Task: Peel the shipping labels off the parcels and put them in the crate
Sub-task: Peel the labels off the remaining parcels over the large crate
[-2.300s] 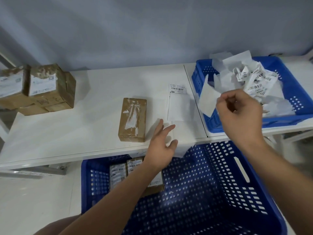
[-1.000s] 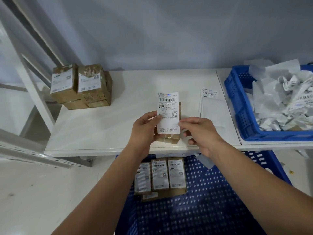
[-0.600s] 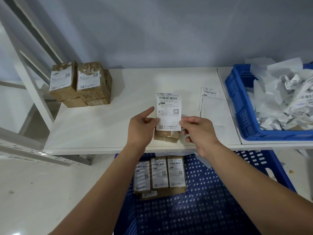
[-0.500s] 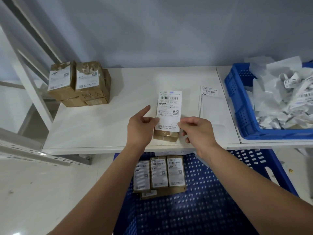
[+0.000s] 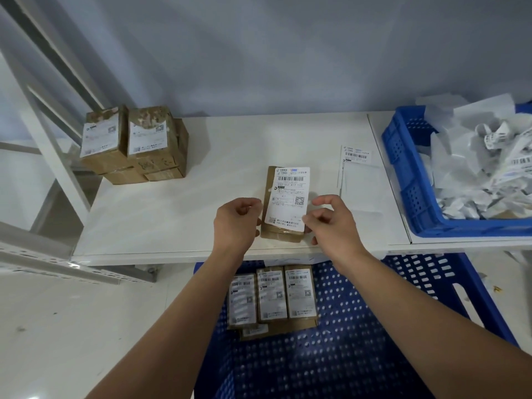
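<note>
The brown parcel [image 5: 282, 236] lies flat near the front of the white table [image 5: 172, 214]. The left hand [image 5: 236, 223] is curled against its left edge, and the right hand [image 5: 331, 223] has thumb and forefinger crooked at the lower right corner of the label [image 5: 289, 197], though I can't tell if they've caught it. It's thin glossy paper on taped cardboard: pulled too fast, it likely tears, or the light box slides.
</note>
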